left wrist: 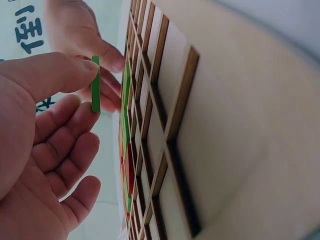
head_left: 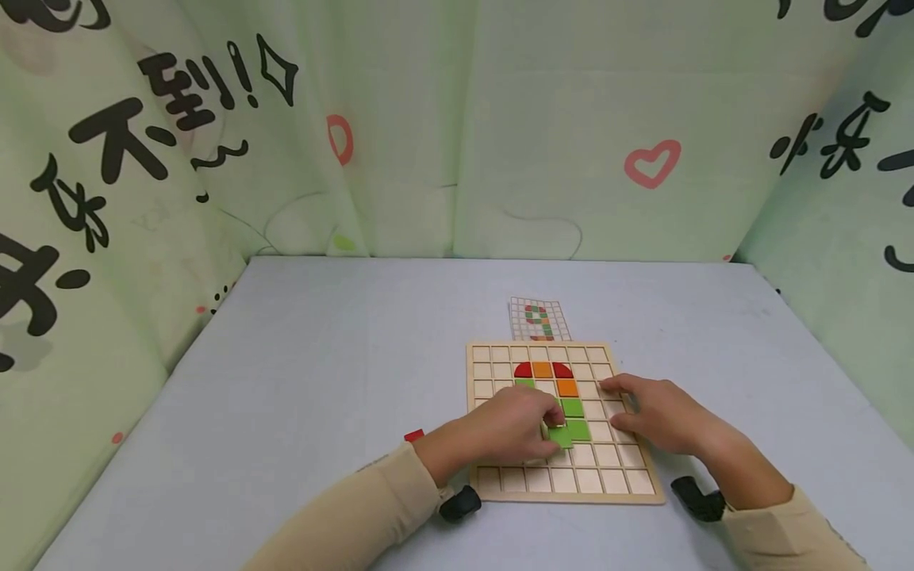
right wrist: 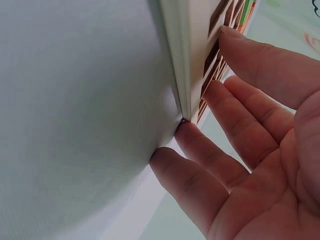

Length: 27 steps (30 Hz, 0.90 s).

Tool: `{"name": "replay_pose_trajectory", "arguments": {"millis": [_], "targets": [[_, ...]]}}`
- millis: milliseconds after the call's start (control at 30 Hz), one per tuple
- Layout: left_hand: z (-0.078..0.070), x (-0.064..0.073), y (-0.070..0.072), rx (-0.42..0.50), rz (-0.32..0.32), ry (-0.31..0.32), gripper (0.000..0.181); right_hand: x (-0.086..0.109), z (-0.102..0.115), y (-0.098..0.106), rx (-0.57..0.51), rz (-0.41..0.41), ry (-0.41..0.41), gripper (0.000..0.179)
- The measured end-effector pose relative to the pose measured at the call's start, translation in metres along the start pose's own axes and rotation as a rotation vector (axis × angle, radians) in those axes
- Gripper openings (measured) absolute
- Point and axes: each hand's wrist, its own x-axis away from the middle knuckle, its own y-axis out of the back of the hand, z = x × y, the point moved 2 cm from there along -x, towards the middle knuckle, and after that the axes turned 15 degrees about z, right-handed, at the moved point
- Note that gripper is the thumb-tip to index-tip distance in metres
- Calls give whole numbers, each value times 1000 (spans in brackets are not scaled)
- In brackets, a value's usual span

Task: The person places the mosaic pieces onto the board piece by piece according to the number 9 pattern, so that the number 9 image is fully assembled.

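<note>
My left hand (head_left: pixel 503 428) pinches a flat green square tile (left wrist: pixel 95 85) between thumb and fingertips, over the lower middle of a wooden grid board (head_left: pixel 571 498). In the left wrist view the tile stands edge-on, apart from the board's surface. Tiles lie in the grid: two red rounded-corner pieces with an orange square (head_left: pixel 543 370) between them, another orange square below, then green squares (head_left: pixel 573 408) down that column. My right hand (head_left: pixel 664 412) lies at the board's right side, its thumb and some fingers on the grid and other fingertips touching the table beside the edge.
Behind the board lies a paper card (head_left: pixel 540 317) printted with a coloured grid pattern, partly covered by the board. A red piece (head_left: pixel 414 435) shows on the table (head_left: pixel 321 357) beyond my left forearm. Patterned curtains (head_left: pixel 557 119) hang around the table.
</note>
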Motion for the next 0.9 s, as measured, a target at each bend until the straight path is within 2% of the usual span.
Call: {"name": "replay_pose_trajectory", "arguments": {"millis": [100, 400, 767, 900], "targets": [[-3, -3, 0, -12, 2, -9, 23, 0, 0, 0, 5, -3, 7, 56], [-9, -8, -4, -52, 12, 18, 25, 2, 0, 0, 7, -11, 21, 55], [-13, -15, -6, -68, 17, -10, 27, 2, 0, 0, 2, -15, 28, 54], [-15, -17, -6, -81, 27, -3, 26, 2, -1, 0, 3, -15, 27, 54]]}}
